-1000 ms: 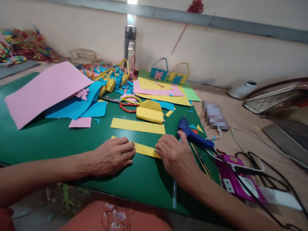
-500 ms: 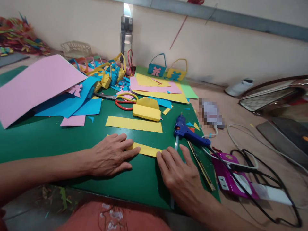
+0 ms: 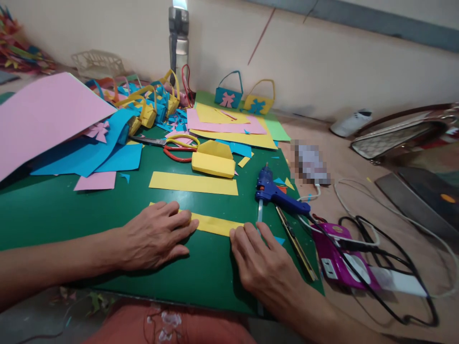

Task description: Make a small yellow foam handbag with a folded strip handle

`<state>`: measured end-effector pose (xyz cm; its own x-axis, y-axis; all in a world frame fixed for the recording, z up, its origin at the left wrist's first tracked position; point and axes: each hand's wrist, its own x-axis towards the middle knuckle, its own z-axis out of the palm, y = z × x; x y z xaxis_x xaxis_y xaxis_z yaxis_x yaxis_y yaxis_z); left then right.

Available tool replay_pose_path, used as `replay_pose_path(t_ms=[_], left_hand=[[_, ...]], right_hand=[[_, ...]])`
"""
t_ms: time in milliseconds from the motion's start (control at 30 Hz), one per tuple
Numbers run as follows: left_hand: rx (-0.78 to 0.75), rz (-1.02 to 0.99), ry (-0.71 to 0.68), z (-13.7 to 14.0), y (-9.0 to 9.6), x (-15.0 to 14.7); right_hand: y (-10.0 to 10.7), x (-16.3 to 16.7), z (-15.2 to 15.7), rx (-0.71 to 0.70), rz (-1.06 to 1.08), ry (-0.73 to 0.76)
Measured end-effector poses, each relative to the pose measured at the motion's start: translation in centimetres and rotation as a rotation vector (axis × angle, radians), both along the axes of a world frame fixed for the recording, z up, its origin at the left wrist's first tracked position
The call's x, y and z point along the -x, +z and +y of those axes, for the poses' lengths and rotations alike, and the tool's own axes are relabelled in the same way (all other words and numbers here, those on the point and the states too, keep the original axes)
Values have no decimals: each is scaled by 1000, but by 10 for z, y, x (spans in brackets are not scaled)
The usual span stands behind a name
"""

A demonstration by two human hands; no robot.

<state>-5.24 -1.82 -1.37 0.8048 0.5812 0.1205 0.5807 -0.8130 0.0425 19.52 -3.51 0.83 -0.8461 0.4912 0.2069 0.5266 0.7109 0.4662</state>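
A narrow yellow paper strip (image 3: 214,224) lies near the front of the green tabletop, under both hands. My left hand (image 3: 154,236) rests flat across its left part, fingers stretched and thumb apart. At the right end, my right hand (image 3: 263,260) has its fingers bent and closed on the strip; the fingertips' undersides are hidden. Just behind lies a wider yellow paper piece (image 3: 193,183). Farther back sit a folded yellow paper box with a raised flap (image 3: 213,164) and scissors with red and yellow handles (image 3: 179,147). A blue glue gun (image 3: 281,193) lies beyond my right hand.
Pink sheets (image 3: 53,119) and blue sheets (image 3: 86,153) cover the left. Two small paper handbags (image 3: 228,97) stand at the back. A cutter knife (image 3: 296,243) lies by the right edge, near a purple power strip (image 3: 340,258) with black and white cables.
The whole view has shifted slightly. My right hand has bent its fingers a little at the strip's end; my left hand stays pressed on the strip.
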Motion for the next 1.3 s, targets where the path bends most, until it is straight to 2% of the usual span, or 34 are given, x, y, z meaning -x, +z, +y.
replay_pose_path(t_ms=[200,467,667,933,1133,1300], left_hand=[[6,68,-7,-1,5,0],[-17,116,21,-7,7,-2],[-73,116,46,-9,4,-2],[-150,139,102,-14,6,-4],[-249,128,95,-10,11,-17],[-357,65,61,-3,11,-28]], right_hand=[[-2,1,1,46,-76,-6],[9,17,5,166,-266,-60],[10,20,7,207,-222,-80],[6,3,-9,94,-159,-121],[5,6,1,-46,-169,-118],[8,9,5,-75,-142,-112]])
